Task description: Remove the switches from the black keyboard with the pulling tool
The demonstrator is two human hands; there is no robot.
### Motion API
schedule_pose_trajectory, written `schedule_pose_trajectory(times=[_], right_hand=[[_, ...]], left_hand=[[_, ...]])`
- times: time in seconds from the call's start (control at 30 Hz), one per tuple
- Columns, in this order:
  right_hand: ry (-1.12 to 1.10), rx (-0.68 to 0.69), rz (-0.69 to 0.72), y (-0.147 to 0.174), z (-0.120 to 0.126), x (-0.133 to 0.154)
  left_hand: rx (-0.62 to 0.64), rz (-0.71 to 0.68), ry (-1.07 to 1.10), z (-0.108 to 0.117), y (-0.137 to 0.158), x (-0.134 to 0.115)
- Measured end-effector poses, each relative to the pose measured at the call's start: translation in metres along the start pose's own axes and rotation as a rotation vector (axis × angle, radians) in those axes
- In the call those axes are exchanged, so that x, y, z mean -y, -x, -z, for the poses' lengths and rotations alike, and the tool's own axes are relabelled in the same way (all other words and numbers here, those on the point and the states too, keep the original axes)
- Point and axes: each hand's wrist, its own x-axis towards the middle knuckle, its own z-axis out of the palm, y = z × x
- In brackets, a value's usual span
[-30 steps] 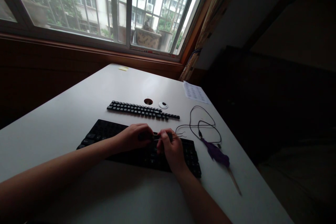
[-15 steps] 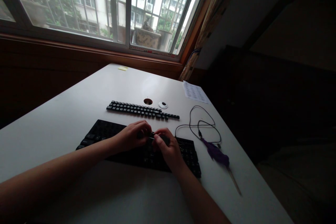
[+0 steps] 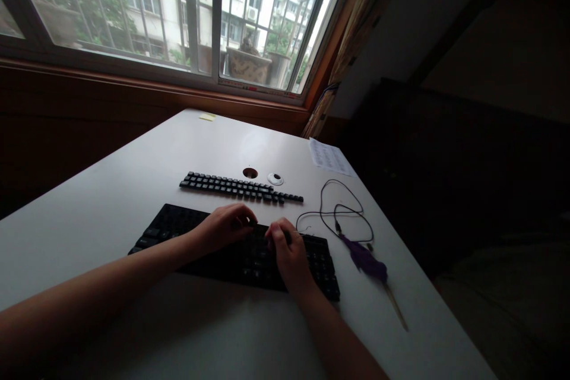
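Note:
A black keyboard [image 3: 167,219] lies across the near part of the white desk, many of its upper keys off. My left hand [image 3: 227,225] is over its middle, thumb and fingers pinched at a small dark piece that looks like a keycap. To the right of it, my right hand [image 3: 288,249] is closed around a dark tool with thin wire ends [image 3: 306,228], like a wire keycap puller. Just beyond the keyboard, loose black keycaps [image 3: 227,184] stand in rows. Both hands partly cover the keyboard's middle.
A black cable [image 3: 323,212] loops on the right, beside a purple duster [image 3: 367,262] with a wooden stick. A desk hole [image 3: 250,173] and its white round cover [image 3: 275,179] are behind the keycaps. Paper [image 3: 330,157] lies at the far right edge, a yellow note [image 3: 207,117] at the back.
My hands were together with fingertips meeting over the keyboard; now they have parted. The right hand has turned, so the tool's wire ends point away to the right.

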Motion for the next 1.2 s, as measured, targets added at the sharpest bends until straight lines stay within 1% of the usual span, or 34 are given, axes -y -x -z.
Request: schedule_pose_trajectory(times=[0.1,0.17,0.23,0.37,0.43,0.53,0.63,0.77,0.93,1.07,1.2], right_hand=[[0.075,-0.116,0.096,-0.001,0.001,0.001],[0.095,-0.176,0.086,-0.002,0.002,-0.001],[0.091,-0.199,0.040,-0.002,0.003,-0.005],[0.041,-0.129,-0.047,-0.001,0.002,-0.011],[0.063,-0.095,-0.033,-0.001,0.001,-0.010],[0.124,-0.072,0.019,-0.003,0.001,-0.007],[0.160,-0.040,0.025,-0.004,0.001,-0.004],[0.161,0.005,0.069,-0.004,0.002,-0.002],[0.136,0.020,0.113,-0.004,0.003,-0.002],[0.123,0.027,0.123,-0.004,0.003,-0.002],[0.122,0.029,0.121,-0.004,0.003,-0.001]], left_hand=[[0.002,0.034,0.010,0.000,0.001,0.002],[0.005,0.048,0.010,0.001,0.001,0.002],[0.015,0.064,0.014,0.001,0.001,0.003],[0.041,0.080,0.065,-0.001,0.000,0.007],[0.037,0.058,0.096,-0.001,0.000,0.008],[0.029,-0.016,0.110,0.000,-0.001,0.007],[0.010,-0.066,0.094,0.002,-0.002,0.005],[0.018,-0.042,0.063,0.001,0.000,0.008],[0.029,-0.006,0.052,0.000,0.001,0.011],[0.036,0.036,0.047,0.000,0.001,0.010],[0.032,0.034,0.050,0.000,0.001,0.011]])
